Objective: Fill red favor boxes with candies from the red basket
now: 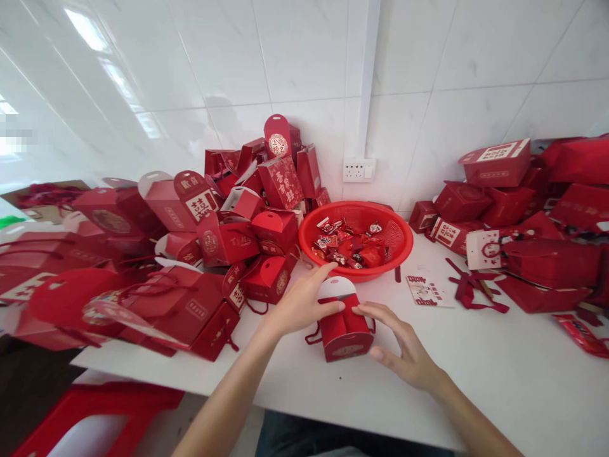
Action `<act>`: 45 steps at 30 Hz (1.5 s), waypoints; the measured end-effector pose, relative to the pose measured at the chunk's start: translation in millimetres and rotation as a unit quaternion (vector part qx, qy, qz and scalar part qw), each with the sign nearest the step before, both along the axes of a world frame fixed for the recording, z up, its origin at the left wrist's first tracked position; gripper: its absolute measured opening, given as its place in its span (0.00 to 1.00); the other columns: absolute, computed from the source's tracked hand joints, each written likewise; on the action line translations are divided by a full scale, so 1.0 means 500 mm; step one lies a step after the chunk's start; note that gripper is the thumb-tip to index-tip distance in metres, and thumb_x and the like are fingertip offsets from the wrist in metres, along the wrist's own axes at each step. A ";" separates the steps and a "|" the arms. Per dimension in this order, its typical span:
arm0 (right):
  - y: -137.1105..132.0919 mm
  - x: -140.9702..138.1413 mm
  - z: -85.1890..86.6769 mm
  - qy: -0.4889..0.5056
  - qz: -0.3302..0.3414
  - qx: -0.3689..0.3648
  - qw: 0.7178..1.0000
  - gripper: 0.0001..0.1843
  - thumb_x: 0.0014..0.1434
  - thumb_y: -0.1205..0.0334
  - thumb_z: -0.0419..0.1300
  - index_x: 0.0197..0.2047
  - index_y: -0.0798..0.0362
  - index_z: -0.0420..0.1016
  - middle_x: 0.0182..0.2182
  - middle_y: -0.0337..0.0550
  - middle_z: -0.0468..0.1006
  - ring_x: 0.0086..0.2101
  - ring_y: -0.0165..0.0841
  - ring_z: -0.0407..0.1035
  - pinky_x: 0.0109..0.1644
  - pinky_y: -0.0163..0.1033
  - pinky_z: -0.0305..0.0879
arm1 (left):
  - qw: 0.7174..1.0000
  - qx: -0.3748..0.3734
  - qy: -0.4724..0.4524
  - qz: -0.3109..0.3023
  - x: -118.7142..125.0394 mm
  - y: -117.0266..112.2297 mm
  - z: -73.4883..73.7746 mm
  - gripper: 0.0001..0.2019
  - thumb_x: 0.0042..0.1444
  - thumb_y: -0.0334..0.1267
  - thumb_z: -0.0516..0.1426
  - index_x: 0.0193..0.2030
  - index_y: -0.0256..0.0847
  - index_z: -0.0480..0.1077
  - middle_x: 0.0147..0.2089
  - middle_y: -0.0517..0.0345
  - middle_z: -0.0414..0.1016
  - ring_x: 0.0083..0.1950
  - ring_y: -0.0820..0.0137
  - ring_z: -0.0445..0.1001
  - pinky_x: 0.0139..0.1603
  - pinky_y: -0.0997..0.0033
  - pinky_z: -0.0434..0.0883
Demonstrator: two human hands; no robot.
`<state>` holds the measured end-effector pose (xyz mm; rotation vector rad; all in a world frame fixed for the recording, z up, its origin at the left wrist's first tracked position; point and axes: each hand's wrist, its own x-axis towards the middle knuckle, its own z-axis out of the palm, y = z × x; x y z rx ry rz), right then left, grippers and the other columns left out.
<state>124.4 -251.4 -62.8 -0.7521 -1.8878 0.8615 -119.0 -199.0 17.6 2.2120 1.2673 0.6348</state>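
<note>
A small red gift box [343, 327] with a white rounded flap and red cord handles stands on the white table [499, 381] in front of me. My left hand [302, 303] rests on its left top edge, thumb pressing the red top flap, fingers reaching toward the white flap. My right hand [402, 346] is at the box's right side, fingers spread, fingertips touching its top edge. Just behind the box sits a red plastic basket [399, 238] holding several wrapped candies [349, 247].
A large heap of red gift boxes [190, 254] fills the table's left side up to the tiled wall. Another pile of red boxes [533, 216] lies at the right with loose red ribbons [469, 285] and a card [425, 292]. A wall socket [358, 169] is behind the basket.
</note>
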 end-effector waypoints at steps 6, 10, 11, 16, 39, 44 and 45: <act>-0.005 -0.022 -0.010 0.027 -0.117 -0.012 0.993 0.20 0.67 0.56 0.60 0.61 0.45 0.70 0.56 0.49 0.78 0.54 0.41 0.74 0.59 0.48 0.73 | 0.995 0.011 -0.087 0.051 0.029 -0.027 -0.055 0.36 0.53 0.32 0.64 0.69 0.42 0.61 0.53 0.51 0.78 0.54 0.60 0.76 0.59 0.59 0.71; 0.001 -0.032 -0.016 0.034 -0.170 -0.036 0.984 0.21 0.66 0.55 0.60 0.61 0.47 0.69 0.54 0.49 0.79 0.52 0.42 0.76 0.57 0.50 0.75 | 0.991 0.036 -0.128 -0.016 0.017 -0.030 -0.055 0.10 0.62 0.39 0.60 0.49 0.40 0.76 0.44 0.52 0.78 0.46 0.64 0.77 0.51 0.65 0.73; 0.002 -0.034 -0.018 0.032 -0.180 -0.042 0.982 0.21 0.65 0.55 0.60 0.61 0.47 0.68 0.54 0.50 0.79 0.52 0.42 0.76 0.57 0.50 0.75 | 0.990 0.032 -0.132 -0.028 0.013 -0.032 -0.054 0.11 0.66 0.41 0.56 0.46 0.40 0.77 0.45 0.51 0.78 0.47 0.65 0.76 0.51 0.66 0.72; 0.017 -0.034 -0.019 -0.003 -0.170 -0.057 0.984 0.24 0.65 0.56 0.58 0.63 0.49 0.66 0.60 0.53 0.74 0.57 0.45 0.72 0.62 0.55 0.71 | 0.993 -0.007 -0.109 -0.038 0.002 -0.049 -0.058 0.17 0.70 0.46 0.51 0.47 0.41 0.78 0.55 0.48 0.74 0.56 0.62 0.74 0.60 0.63 0.70; 0.059 0.016 0.041 0.106 -0.086 -0.184 0.973 0.27 0.56 0.39 0.66 0.21 0.50 0.64 0.24 0.37 0.68 0.29 0.33 0.64 0.35 0.40 0.63 | 0.991 -0.038 0.051 0.120 -0.003 -0.058 -0.062 0.21 0.67 0.52 0.51 0.61 0.51 0.72 0.62 0.47 0.67 0.47 0.62 0.77 0.53 0.57 0.75; 0.059 0.038 0.048 0.185 -0.059 -0.197 0.961 0.20 0.53 0.41 0.70 0.28 0.50 0.76 0.30 0.44 0.79 0.33 0.37 0.71 0.41 0.44 0.70 | 0.986 -0.044 0.109 0.122 -0.004 -0.055 -0.040 0.21 0.68 0.50 0.50 0.64 0.52 0.71 0.61 0.46 0.66 0.41 0.64 0.77 0.54 0.54 0.74; 0.058 0.039 0.048 0.185 -0.049 -0.196 0.962 0.19 0.53 0.42 0.70 0.29 0.50 0.77 0.31 0.45 0.79 0.34 0.38 0.72 0.42 0.45 0.71 | 0.986 -0.044 0.106 0.117 -0.005 -0.053 -0.039 0.21 0.68 0.50 0.50 0.64 0.52 0.71 0.60 0.46 0.67 0.43 0.63 0.77 0.54 0.55 0.74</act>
